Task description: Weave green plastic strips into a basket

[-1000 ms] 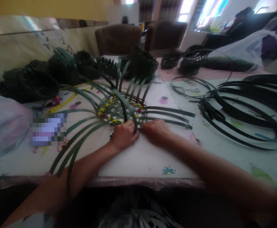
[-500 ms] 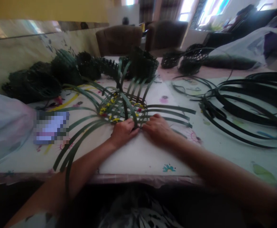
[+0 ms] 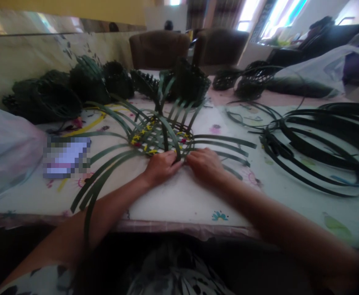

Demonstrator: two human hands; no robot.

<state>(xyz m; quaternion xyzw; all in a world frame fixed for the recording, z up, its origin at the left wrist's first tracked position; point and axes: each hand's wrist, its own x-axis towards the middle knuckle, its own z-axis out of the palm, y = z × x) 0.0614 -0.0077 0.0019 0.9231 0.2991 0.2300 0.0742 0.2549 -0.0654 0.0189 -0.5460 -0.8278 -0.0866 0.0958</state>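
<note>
Pressing down on the near edge of a flat woven square of dark green plastic strips (image 3: 157, 137), both hands meet just below the middle of the frame. The left hand (image 3: 162, 166) has its fingers curled together at the foot of one arching green strip (image 3: 173, 143). The right hand (image 3: 204, 164) lies knuckles up with its fingers closed against the same edge. Blur hides whether either hand actually pinches a strip.

By the look of it only the flat centre is plaited, with yellow and red flecks showing in the crossings. All the strip ends are loose: roughly four fan out to the right, four or five sweep to the lower left, and about five rise at the back. No sides are woven.

The weave lies on a white flowered tablecloth (image 3: 179, 200). One tangle of black coiled strips (image 3: 321, 143) sits at the right. About six dark woven baskets (image 3: 44, 100) line the upper left and top, too blurred for a sure count. There are two pale plastic bags, one at the left (image 3: 4, 151) and one at the upper right (image 3: 314, 69). Two brown armchairs (image 3: 159, 49) stand behind.
</note>
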